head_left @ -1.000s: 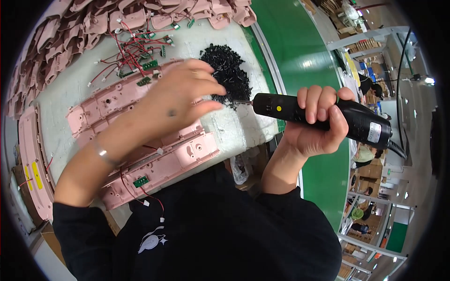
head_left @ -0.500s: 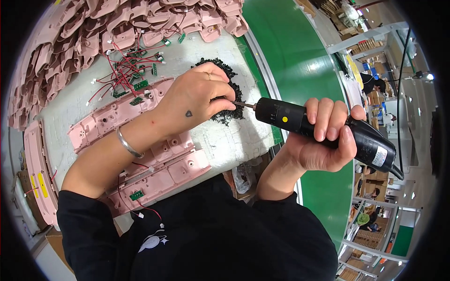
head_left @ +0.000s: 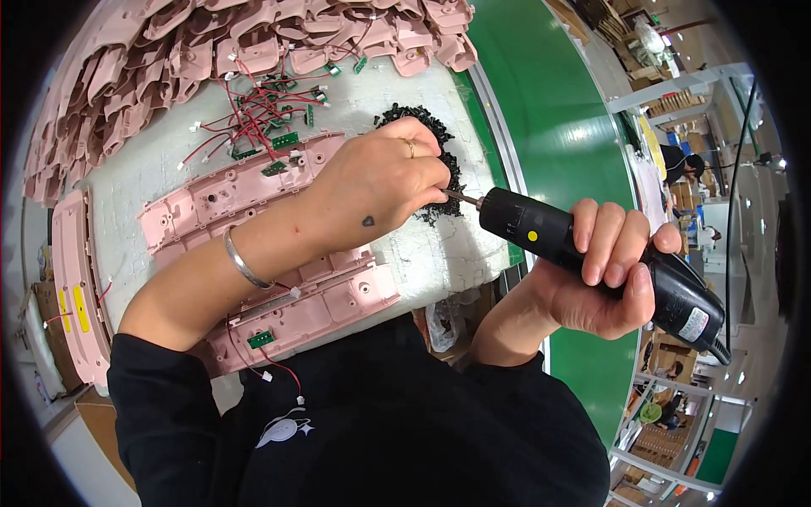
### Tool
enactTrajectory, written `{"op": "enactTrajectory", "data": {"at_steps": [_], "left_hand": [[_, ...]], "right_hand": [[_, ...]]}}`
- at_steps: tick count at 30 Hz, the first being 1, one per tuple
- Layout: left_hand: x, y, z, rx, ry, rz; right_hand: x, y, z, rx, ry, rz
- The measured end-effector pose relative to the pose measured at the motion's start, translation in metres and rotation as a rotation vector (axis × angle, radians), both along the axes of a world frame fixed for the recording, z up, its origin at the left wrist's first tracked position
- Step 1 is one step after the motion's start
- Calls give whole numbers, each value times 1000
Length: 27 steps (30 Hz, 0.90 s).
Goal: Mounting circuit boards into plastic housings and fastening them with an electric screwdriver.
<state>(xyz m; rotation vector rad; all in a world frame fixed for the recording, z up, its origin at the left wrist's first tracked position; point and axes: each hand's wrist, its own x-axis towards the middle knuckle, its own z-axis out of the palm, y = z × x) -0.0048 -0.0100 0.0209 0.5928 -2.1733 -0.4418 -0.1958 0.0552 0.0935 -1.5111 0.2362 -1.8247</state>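
Note:
A black electric screwdriver lies in the grip of my right hand, its bit pointing left. Thumb and fingers of my left hand are pinched together at the tip of that bit. Anything between those fingertips is too small or hidden to make out. Behind and beneath the left hand is a heap of small black screws, partly covered by it. My left forearm crosses over pink plastic housings; the nearest one carries a small green circuit board with wires.
Green circuit boards with red wires lie tangled on the pale work surface. Stacked pink housings fill the far side. Another long housing stands at left. A green conveyor belt runs along the right.
The whole view has shifted slightly, so hands and table appear further right. Both hands keep the same pose, with the left fingertips still at the bit.

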Motion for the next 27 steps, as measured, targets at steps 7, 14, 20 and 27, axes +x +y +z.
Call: {"op": "enactTrajectory", "data": {"at_steps": [7, 14, 20, 27], "left_hand": [[10, 10, -1, -203, -123, -20], [25, 24, 1, 25, -187, 74], [102, -42, 14, -174, -725, 96], [116, -62, 25, -225, -858, -70]], "right_hand": [[21, 3, 4, -29, 99, 64], [37, 7, -6, -55, 101, 35], [28, 1, -12, 24, 65, -6], [25, 2, -17, 58, 34, -65]]}}
